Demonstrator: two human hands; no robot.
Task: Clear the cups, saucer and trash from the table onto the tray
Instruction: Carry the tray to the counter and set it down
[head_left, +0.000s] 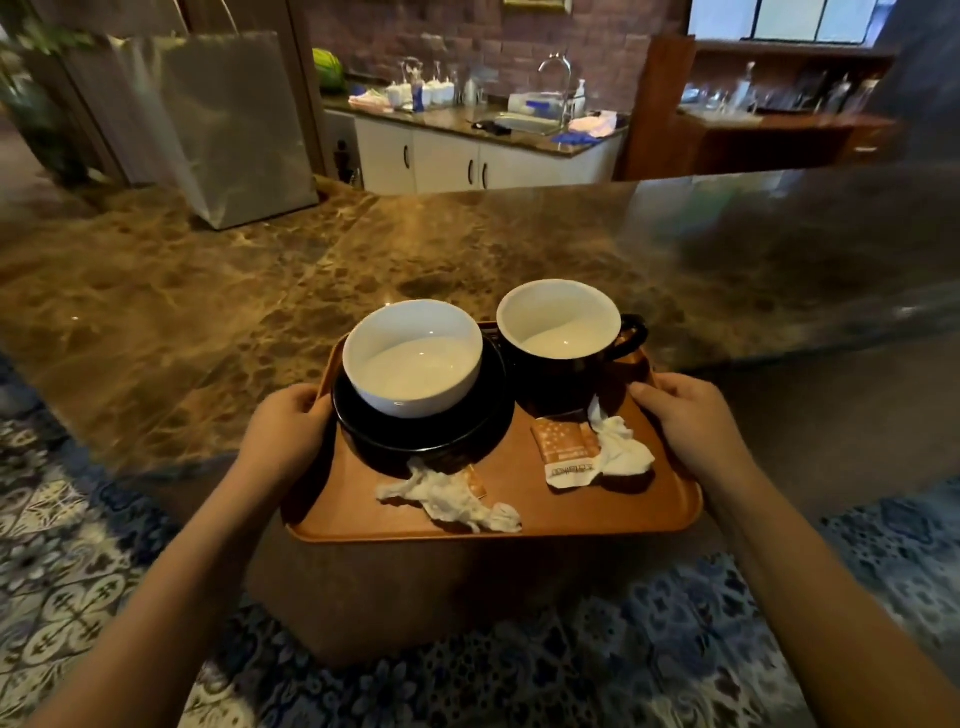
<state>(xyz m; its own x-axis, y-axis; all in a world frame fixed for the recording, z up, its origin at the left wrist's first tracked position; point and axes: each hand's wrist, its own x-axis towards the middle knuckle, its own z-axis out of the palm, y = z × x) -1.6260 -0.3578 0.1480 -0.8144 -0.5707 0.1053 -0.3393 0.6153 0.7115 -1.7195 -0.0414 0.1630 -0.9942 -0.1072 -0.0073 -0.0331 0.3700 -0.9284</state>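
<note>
An orange tray (524, 514) is held off the table's near edge, above the floor. My left hand (288, 428) grips its left rim and my right hand (685, 415) grips its right rim. On the tray a white cup (413, 358) sits on a black saucer (441, 434). A black cup (566, 332) with a white inside stands to its right, handle pointing right. A crumpled white napkin (452, 501) lies near the tray's front. An orange sugar packet (563, 449) and a second crumpled napkin (621, 447) lie at the right.
The brown marble table (260, 291) stretches ahead, with a silver paper bag (228, 124) standing at its far left. Behind it is a kitchen counter (467, 122) with a sink and clutter. Patterned blue floor tiles (78, 571) lie below.
</note>
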